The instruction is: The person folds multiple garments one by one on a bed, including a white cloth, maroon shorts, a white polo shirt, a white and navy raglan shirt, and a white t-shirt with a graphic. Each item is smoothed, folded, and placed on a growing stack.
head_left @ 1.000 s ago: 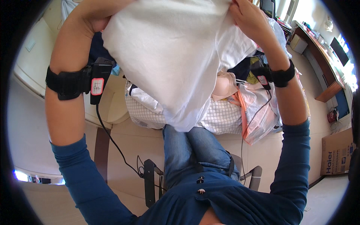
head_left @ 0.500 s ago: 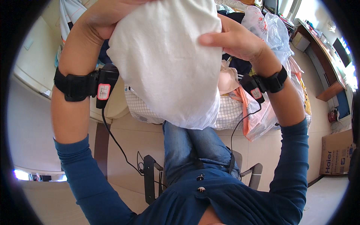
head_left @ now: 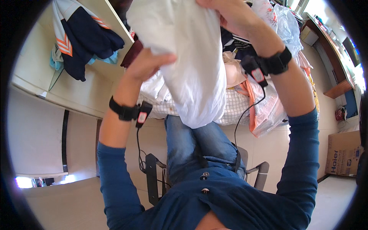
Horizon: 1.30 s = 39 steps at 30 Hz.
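A white cloth (head_left: 191,65), perhaps a garment, hangs in loose folds in front of me, its lower end just above my knees. At its left edge is my left hand (head_left: 147,66), the thumb lying over the front and the other fingers hidden behind. Higher up, my right hand (head_left: 234,17) grips the cloth near its upper right edge. Whatever the cloth does beyond the top of the picture is cut off. Black straps with small devices and cables sit on both my forearms.
Behind the cloth a bed with a checked cover (head_left: 237,105) bears piled clothes and a clear plastic bag (head_left: 287,32). On the left, a dark jacket (head_left: 82,44) hangs in an open cabinet (head_left: 92,90). A cardboard box (head_left: 345,153) stands at right, by a desk (head_left: 331,57).
My left hand has come down and to the right, onto the cloth's left edge. The right hand has moved up. The cloth now hangs narrower, and the cabinet with the jacket shows more.
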Each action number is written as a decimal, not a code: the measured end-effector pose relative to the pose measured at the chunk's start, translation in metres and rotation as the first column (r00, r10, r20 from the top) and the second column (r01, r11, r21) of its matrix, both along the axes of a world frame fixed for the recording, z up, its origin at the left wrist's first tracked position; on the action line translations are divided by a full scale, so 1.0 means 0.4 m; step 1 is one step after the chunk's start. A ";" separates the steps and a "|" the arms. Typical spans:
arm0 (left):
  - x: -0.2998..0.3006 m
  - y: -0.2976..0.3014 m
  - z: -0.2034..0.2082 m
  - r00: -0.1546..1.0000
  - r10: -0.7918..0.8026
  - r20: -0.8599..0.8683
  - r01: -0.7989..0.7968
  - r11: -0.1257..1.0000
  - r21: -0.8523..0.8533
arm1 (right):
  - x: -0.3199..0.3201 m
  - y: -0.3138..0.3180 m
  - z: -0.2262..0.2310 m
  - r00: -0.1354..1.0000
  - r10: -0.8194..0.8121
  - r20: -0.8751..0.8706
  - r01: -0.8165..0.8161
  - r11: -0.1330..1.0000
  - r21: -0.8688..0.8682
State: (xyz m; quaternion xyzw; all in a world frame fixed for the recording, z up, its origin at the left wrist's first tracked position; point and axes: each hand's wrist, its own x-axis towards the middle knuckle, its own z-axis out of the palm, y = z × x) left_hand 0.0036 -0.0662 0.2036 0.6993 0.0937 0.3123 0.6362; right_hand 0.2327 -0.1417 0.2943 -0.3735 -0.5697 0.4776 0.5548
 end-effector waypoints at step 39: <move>-0.104 -0.386 -0.740 0.845 -0.460 -0.275 -0.146 0.296 -0.944 | -0.016 -0.414 -0.883 0.683 -0.271 0.679 0.308 0.949 0.070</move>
